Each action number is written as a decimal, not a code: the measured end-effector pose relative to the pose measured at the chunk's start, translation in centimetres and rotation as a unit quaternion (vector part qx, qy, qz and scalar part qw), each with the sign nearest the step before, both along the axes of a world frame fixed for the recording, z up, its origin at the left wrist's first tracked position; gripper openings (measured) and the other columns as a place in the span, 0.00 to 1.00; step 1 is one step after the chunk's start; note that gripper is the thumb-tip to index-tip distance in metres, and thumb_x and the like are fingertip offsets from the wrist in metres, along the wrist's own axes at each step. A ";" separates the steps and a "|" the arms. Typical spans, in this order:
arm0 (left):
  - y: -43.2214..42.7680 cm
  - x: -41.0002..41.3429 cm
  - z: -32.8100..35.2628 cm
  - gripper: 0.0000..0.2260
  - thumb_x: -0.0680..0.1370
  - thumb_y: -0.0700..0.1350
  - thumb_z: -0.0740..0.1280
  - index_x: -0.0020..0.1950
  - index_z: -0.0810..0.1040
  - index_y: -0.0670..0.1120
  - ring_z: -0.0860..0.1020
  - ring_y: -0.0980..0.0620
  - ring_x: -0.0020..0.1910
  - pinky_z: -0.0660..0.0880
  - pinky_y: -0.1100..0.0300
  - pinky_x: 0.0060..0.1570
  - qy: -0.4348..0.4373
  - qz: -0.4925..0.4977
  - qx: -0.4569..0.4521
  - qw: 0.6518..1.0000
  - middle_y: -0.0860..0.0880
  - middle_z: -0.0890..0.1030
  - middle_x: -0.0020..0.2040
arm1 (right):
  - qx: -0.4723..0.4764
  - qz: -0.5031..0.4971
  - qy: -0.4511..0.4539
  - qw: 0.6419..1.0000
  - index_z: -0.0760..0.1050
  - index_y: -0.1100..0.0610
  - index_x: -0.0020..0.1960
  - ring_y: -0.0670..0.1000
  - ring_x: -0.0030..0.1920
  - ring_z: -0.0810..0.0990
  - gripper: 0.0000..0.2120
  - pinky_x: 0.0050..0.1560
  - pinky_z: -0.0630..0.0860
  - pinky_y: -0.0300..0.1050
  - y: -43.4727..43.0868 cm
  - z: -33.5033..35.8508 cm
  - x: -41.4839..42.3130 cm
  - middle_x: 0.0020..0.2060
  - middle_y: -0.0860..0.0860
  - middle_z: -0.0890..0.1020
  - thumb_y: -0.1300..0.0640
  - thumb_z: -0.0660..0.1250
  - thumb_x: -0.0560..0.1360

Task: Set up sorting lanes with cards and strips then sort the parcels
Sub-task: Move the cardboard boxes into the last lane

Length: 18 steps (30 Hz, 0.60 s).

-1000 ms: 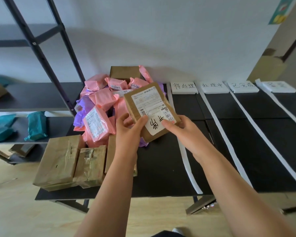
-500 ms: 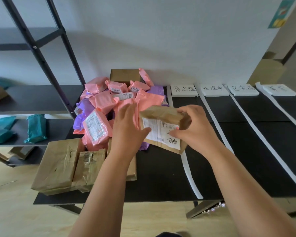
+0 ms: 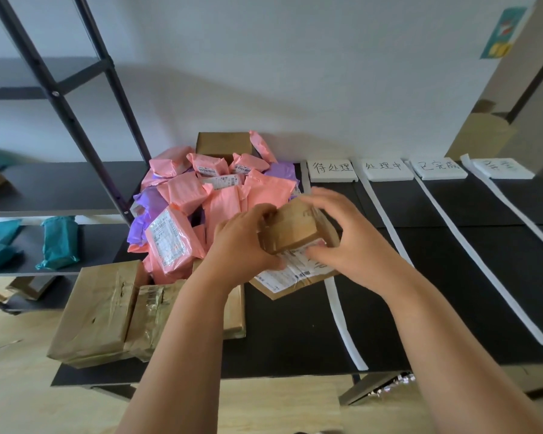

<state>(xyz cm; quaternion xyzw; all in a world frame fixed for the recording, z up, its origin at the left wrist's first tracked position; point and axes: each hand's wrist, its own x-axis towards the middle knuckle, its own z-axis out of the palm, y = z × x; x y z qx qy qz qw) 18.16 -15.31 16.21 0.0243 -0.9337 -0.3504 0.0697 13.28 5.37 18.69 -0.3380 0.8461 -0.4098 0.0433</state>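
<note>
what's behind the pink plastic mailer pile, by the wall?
A brown cardboard box stands behind the pile of pink plastic mailers, by the white wall. Only its top part shows; the mailers cover its base and anything else back there.

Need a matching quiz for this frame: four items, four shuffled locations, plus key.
Items:
1. small brown box
2. pink mailers
3. teal mailers
4. white label cards

Places:
A. on the shelf at left
B. held between left hand and right hand
C. along the far edge of the table
D. heaped on the table's left side

Pairs: 1-B, 2-D, 3-A, 4-C
</note>
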 end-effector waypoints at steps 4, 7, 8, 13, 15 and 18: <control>-0.4 0.6 0.1 0.35 0.65 0.49 0.81 0.66 0.68 0.58 0.77 0.59 0.54 0.79 0.56 0.51 0.004 0.068 0.098 0.993 0.63 0.73 0.54 | -0.088 -0.118 -0.030 0.989 0.63 0.40 0.74 0.29 0.65 0.64 0.33 0.62 0.64 0.30 0.1 -0.3 -0.3 0.70 0.34 0.65 0.48 0.73 0.73; -0.6 1.3 0.5 0.28 0.66 0.51 0.81 0.60 0.70 0.57 0.83 0.61 0.43 0.79 0.65 0.32 0.015 0.144 0.277 0.950 0.58 0.78 0.54 | -0.126 -0.176 -0.097 0.971 0.60 0.44 0.77 0.41 0.69 0.69 0.36 0.65 0.68 0.42 0.2 -0.8 -0.4 0.72 0.41 0.68 0.43 0.71 0.74; -0.6 1.4 0.7 0.27 0.66 0.51 0.81 0.59 0.71 0.57 0.83 0.61 0.42 0.79 0.65 0.31 0.018 0.160 0.335 0.928 0.56 0.80 0.53 | -0.128 -0.175 -0.112 0.970 0.61 0.44 0.77 0.41 0.66 0.71 0.36 0.61 0.69 0.39 0.0 -0.9 -0.2 0.68 0.39 0.70 0.41 0.71 0.74; 0.1 2.0 1.3 0.27 0.67 0.54 0.79 0.61 0.73 0.51 0.86 0.54 0.42 0.79 0.65 0.32 0.024 0.179 0.455 0.872 0.52 0.86 0.47 | -0.129 -0.106 -0.132 0.977 0.71 0.36 0.58 0.31 0.50 0.79 0.13 0.41 0.74 0.25 -1.1 -0.7 1.3 0.47 0.29 0.81 0.42 0.69 0.75; 0.6 2.2 1.6 0.26 0.67 0.55 0.78 0.60 0.73 0.50 0.86 0.55 0.42 0.78 0.67 0.32 0.026 0.175 0.464 0.868 0.54 0.86 0.45 | -0.137 -0.109 -0.110 0.978 0.74 0.39 0.60 0.32 0.51 0.80 0.13 0.43 0.76 0.26 -1.3 -0.6 1.7 0.48 0.32 0.82 0.46 0.69 0.77; 0.6 2.6 1.8 0.24 0.69 0.57 0.76 0.61 0.75 0.50 0.85 0.55 0.44 0.80 0.65 0.36 0.027 0.155 0.458 0.875 0.55 0.86 0.47 | -0.152 -0.135 -0.087 0.975 0.76 0.43 0.62 0.35 0.52 0.81 0.14 0.46 0.80 0.34 -1.1 -0.2 2.0 0.49 0.36 0.83 0.48 0.70 0.77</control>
